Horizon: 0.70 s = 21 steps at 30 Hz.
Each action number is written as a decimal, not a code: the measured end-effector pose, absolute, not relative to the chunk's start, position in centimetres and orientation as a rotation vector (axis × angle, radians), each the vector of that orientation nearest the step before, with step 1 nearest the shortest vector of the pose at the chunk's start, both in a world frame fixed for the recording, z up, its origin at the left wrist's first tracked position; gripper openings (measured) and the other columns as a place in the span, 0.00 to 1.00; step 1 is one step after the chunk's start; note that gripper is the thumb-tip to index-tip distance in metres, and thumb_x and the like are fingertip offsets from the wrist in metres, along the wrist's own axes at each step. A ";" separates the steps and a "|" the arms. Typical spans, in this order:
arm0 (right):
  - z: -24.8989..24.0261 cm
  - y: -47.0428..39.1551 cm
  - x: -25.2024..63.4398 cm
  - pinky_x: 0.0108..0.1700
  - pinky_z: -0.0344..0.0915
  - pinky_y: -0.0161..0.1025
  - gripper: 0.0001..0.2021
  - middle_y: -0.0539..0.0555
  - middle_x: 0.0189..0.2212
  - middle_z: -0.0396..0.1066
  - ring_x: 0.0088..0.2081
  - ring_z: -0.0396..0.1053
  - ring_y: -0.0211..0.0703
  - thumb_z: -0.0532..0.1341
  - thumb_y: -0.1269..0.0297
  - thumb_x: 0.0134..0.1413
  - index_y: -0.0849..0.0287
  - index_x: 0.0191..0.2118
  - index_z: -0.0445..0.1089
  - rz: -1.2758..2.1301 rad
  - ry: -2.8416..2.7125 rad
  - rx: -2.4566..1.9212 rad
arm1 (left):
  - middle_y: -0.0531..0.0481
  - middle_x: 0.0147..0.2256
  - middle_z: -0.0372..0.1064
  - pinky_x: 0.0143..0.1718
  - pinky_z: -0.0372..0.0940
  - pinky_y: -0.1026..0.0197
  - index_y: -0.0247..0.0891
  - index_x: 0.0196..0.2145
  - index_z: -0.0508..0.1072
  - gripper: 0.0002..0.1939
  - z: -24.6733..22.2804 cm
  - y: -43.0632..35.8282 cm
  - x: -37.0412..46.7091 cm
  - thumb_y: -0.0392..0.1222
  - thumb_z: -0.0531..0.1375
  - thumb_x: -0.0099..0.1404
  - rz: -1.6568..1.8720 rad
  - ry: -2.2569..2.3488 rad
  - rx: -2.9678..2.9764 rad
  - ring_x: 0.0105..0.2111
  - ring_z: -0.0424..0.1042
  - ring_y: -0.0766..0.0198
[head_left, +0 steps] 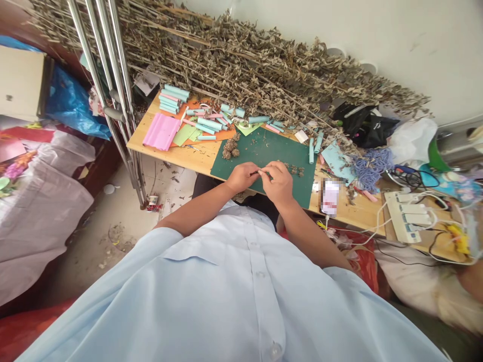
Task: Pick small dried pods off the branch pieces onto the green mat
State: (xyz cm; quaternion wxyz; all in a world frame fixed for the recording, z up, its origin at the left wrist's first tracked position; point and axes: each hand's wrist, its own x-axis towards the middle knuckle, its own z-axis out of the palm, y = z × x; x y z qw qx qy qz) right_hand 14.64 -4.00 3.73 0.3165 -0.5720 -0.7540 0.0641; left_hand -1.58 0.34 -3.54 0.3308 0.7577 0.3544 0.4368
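My left hand (242, 177) and my right hand (278, 182) meet above the near edge of a dark green cutting mat (264, 151). The fingers of both are pinched together at the tips, and whatever lies between them is too small to make out. Beyond my left hand, several brown balls of dried plant (230, 148) sit clustered on the mat. Just past my right hand, a few small brown plant pieces (296, 170) lie in a loose row. Scattered crumbs dot the mat's far part.
Rolled blue paper tubes (209, 123), pink paper (161, 131) and orange sheets cover the table's left back. Bundles of dried stalks (245, 60) lean behind. To the right are a charging phone (330, 197), blue yarn (372, 168) and a power strip (402, 216). Metal poles (113, 95) stand left.
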 end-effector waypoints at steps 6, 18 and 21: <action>3.6 -3.8 14.9 0.46 0.73 0.45 0.06 0.54 0.37 0.80 0.38 0.76 0.47 0.64 0.61 0.62 0.53 0.35 0.78 0.444 -1.759 -1.558 | 0.44 0.40 0.80 0.46 0.71 0.59 0.37 0.43 0.83 0.10 -3.7 0.5 -1.6 0.42 0.62 0.74 1.113 0.941 2.000 0.42 0.78 0.60; 3.8 -3.7 16.1 0.46 0.72 0.44 0.07 0.54 0.38 0.81 0.40 0.77 0.47 0.63 0.60 0.62 0.53 0.37 0.79 0.540 -1.848 -1.501 | 0.44 0.40 0.80 0.47 0.71 0.58 0.38 0.44 0.83 0.11 -4.0 0.6 -1.6 0.44 0.62 0.74 1.124 0.913 2.002 0.42 0.78 0.59; 4.4 -3.8 16.3 0.47 0.71 0.45 0.08 0.55 0.38 0.81 0.40 0.76 0.48 0.61 0.63 0.64 0.54 0.38 0.78 0.489 -1.940 -1.524 | 0.43 0.41 0.81 0.48 0.71 0.57 0.38 0.44 0.83 0.11 -3.9 0.6 -1.6 0.45 0.62 0.74 1.136 0.914 1.985 0.43 0.78 0.59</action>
